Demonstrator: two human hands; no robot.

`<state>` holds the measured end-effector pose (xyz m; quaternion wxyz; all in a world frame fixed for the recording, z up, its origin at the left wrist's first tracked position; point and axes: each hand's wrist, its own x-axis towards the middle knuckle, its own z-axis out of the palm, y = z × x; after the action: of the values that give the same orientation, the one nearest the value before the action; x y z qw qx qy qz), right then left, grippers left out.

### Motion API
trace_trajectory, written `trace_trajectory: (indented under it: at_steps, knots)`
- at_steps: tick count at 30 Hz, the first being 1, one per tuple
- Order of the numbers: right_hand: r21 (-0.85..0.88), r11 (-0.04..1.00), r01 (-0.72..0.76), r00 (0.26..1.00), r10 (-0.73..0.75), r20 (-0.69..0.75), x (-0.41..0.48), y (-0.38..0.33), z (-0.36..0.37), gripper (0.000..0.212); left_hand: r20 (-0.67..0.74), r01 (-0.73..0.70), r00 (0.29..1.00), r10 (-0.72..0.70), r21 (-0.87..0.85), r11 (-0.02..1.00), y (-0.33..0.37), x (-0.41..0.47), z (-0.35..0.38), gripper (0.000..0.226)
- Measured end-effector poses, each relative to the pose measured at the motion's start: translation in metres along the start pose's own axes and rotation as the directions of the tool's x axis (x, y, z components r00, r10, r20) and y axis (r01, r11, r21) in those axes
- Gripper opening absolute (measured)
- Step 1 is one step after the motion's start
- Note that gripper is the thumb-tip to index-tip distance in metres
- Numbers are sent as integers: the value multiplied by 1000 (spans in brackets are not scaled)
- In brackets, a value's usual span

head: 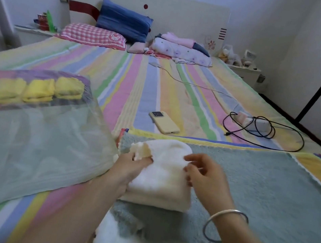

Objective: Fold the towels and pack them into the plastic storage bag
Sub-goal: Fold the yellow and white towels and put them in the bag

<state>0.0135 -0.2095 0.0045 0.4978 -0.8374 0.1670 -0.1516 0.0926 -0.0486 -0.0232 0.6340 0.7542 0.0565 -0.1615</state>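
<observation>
Bed [161,80]: three yellow towels [37,88] in the bag [27,143]. Left hand [132,165] pinches the half-folded white towel [163,180]. Right hand [207,180] grip unclear. Grey towel [260,188] still unfolded.

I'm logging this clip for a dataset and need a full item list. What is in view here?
striped sheet: one, pastel, under everything
white towel: one, white, folded, on the grey towel
grey towel: one, grey-blue, spread nearest the camera
plastic storage bag: one, clear, flat, left
yellow towels: three, yellow, folded, seen through the bag's far end
phone: one, yellow case, centre
power strip: one, white, right
black cable: one, black, looped by the strip
blue pillow: one, blue, against headboard
checked pillow: one, pink-white, before the blue one
clothes pile: one, pink and floral, by headboard
bracelet: one, silver, right wrist
left hand: one, grips the white towel's left corner
right hand: one, fingers at towel's right edge, grip unclear
</observation>
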Motion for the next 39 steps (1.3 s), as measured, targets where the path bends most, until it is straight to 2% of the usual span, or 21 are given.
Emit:
trace_trajectory:
  at_steps: [1,2,4,6,9,11,12,13,14,15,16,17,18,20,22,24,26,31,34,37,39]
  knots:
    - [-71,997,-40,998,37,-46,4,9,-6,8,-15,-26,1000,26,8,1000,0,-1,1,15]
    - [-87,991,-104,994,101,-32,6,14,-9,15,-23,-54,998,54,25,998,1,-3,2,15]
    - [59,948,-313,944,303,128,12,22,-1,39,-45,-103,993,106,59,993,2,-6,2,26]
    - [226,833,-505,848,429,311,15,21,12,52,-66,-131,989,135,67,989,2,-5,0,31]
    - [341,747,-571,809,443,386,18,18,20,82,-110,-198,972,208,94,976,6,-4,-7,25]
    - [229,834,-503,843,413,345,18,14,21,91,-182,-265,939,292,159,951,8,-4,-12,29]
    - [135,887,-441,872,388,297,17,13,22,85,-262,-324,885,386,250,913,8,-7,-13,36]
    - [59,919,-389,897,364,251,17,16,24,78,-329,-429,764,555,384,818,10,-13,-13,40]
    - [24,940,-341,919,328,221,16,17,26,74,-311,-552,591,744,517,654,14,-21,-10,43]
    - [28,947,-320,927,307,217,16,19,29,72,-201,-664,431,880,589,460,19,-29,-4,46]
    - [43,953,-300,934,284,215,15,19,31,70,-21,-752,334,942,597,280,22,-33,4,48]
    - [64,955,-290,939,270,213,15,20,33,67,186,-808,305,934,569,151,22,-33,12,49]
    - [75,955,-287,941,266,209,13,19,34,64,374,-819,334,865,570,69,18,-28,17,50]
    - [88,955,-284,945,262,197,12,25,33,59,572,-726,557,602,688,17,5,-5,17,56]
    - [76,957,-281,943,261,207,12,30,33,61,536,-593,774,338,801,87,-4,19,9,60]
    - [80,960,-269,944,246,219,13,33,34,62,461,-508,854,241,838,201,-6,34,4,65]
    - [115,957,-267,946,238,219,14,29,31,59,423,-468,882,206,835,289,1,38,6,67]
    - [296,914,-279,927,175,333,0,18,0,51,426,-456,876,228,575,679,34,3,-13,63]
    - [447,845,-294,843,9,537,-17,6,-23,51,541,-409,826,156,387,826,49,-23,-42,54]
    - [469,827,-309,751,-90,654,-27,-12,-31,47,657,-235,754,-2,273,933,46,-40,-70,70]
    - [457,830,-319,723,-99,684,-31,-22,-27,44,662,-119,747,-63,226,967,37,-50,-88,78]
